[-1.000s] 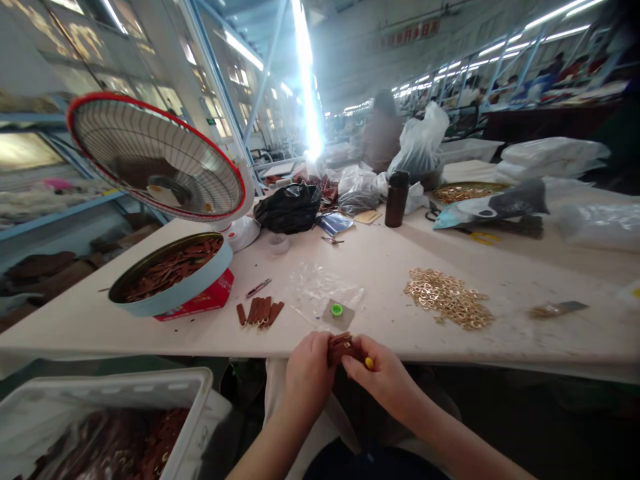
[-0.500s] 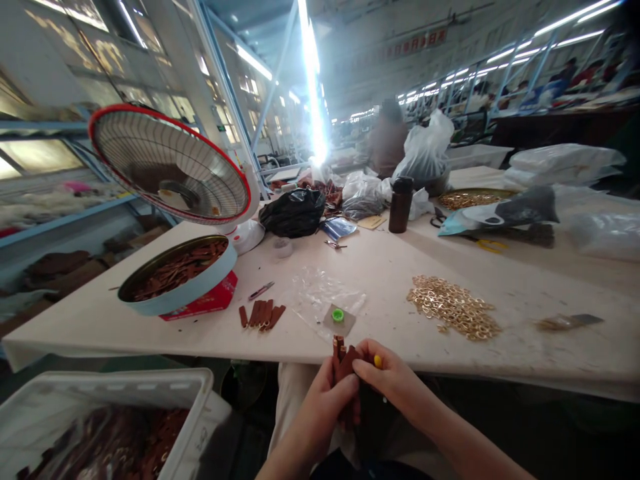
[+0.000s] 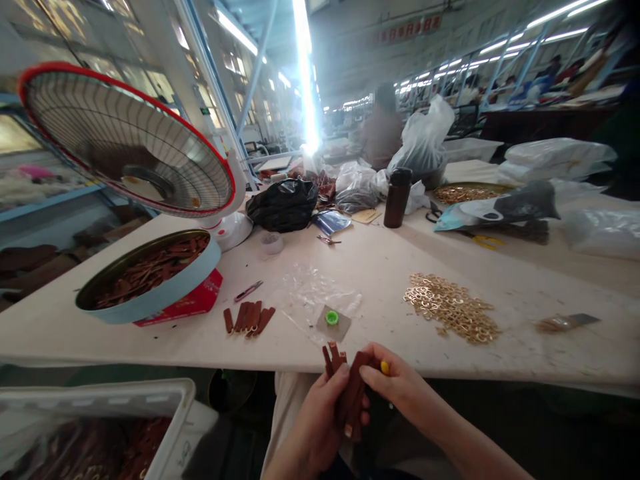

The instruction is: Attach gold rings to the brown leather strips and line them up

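Several brown leather strips [image 3: 354, 393] are in my two hands, just in front of the table's near edge. My left hand [image 3: 320, 407] is closed round the bundle, with some strip ends standing up above the thumb. Fingers of my right hand [image 3: 390, 377] pinch one strip at the bundle's right side; a small yellow thing shows at that hand's fingers. On the table, a green round cap [image 3: 332, 318] lies on a small grey square beyond my hands. A short row of brown strips with gold rings [image 3: 249, 317] lies to the left, and a pile of gold rings [image 3: 450, 307] to the right.
A fan [image 3: 130, 147] and a round tin of brown strips [image 3: 150, 280] stand at the left. A white crate [image 3: 187, 407] is below. Farther back are a black bag [image 3: 283, 205], a dark bottle [image 3: 398, 199] and plastic bags. A blade [image 3: 584, 319] lies right. A blurred person sits beyond.
The strips in my hands have fanned apart, and my right hand has drawn one to the right of the upright ends. The camera view has shifted, so the fan looks larger and farther left.
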Demonstrator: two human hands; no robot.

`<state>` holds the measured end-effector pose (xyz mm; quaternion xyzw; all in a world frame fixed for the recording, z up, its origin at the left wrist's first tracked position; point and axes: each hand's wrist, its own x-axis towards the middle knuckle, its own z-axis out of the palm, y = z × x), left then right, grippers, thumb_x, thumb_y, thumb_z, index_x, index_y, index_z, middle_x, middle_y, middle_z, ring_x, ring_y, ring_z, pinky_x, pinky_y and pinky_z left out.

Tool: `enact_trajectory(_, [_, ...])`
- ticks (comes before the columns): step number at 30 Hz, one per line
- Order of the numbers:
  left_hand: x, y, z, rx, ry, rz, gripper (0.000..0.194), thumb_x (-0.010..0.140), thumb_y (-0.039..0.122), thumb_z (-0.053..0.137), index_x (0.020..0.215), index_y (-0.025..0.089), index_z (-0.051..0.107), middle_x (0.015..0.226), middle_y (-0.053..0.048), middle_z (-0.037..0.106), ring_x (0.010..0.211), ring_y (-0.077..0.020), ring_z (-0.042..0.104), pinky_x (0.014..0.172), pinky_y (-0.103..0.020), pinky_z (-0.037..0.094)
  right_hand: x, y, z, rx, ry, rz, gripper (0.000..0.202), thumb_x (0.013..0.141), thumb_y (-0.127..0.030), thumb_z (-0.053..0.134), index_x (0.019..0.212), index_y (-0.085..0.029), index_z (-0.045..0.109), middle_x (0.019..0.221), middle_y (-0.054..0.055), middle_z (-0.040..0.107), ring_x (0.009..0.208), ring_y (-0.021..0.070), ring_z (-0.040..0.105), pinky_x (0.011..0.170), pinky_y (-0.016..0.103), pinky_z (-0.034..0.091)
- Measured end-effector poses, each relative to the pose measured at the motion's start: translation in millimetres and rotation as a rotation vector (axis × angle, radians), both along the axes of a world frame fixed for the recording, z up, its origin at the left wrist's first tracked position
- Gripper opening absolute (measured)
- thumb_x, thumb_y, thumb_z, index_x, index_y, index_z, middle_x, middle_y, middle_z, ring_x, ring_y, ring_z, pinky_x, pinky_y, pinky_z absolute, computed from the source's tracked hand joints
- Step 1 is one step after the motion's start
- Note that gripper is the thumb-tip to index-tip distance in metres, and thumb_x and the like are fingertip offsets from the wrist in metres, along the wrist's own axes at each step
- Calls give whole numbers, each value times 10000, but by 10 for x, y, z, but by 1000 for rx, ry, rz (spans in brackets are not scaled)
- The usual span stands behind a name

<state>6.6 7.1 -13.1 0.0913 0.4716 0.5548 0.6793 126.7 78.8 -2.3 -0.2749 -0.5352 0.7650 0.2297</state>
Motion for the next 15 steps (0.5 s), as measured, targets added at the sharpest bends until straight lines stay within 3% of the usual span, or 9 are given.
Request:
enact_trajectory(3, [-11,47,-45,-61,-47,48,259,765,340,641,870,106,600,640,-37,631,485,-118,585,426,-205,464,107,52,61,172,-80,-170,189,796,-377,524,770,-191,500,619,-18,595,585,148,573,578,280,483])
enact_trajectory(5, [-16,69,-58,-101,-74,97,173,802,281,606,827,110,598,668,-43,645,531,-126,612,457,-210,485,190,73,107,397,-175,-378,142,816,-339,515,786,-200,530,663,-2,595,631,154,569,616,274,477])
enact_trajectory(7, [-13,89,-49,-137,-105,125,147,822,261,582,788,118,591,678,-57,663,571,-148,637,469,-219,491,240,64,127,678,-217,-477,69,829,-279,512,824,-219,547,663,6,585,596,152,554,576,262,469])
enact_trajectory(11, [18,120,58,-76,-218,189,161,833,264,561,843,115,623,735,-88,698,646,-178,661,545,-247,510,182,-17,16,1227,-187,-230,196,792,-118,463,889,-233,588,725,44,631,620,169,597,560,256,481])
enact_trajectory(13, [38,116,119,-92,-266,235,216,859,272,513,923,103,630,808,-119,710,706,-187,665,598,-257,510,121,-65,-91,1342,-241,-137,235,780,-95,436,882,-220,606,748,61,650,660,188,619,585,266,490])
enact_trajectory(15, [57,96,139,-120,-275,257,276,858,310,514,1004,99,616,880,-143,706,740,-190,661,623,-262,500,80,-112,-189,1355,-303,-100,241,779,-89,430,886,-207,612,759,71,655,689,202,630,607,277,496])
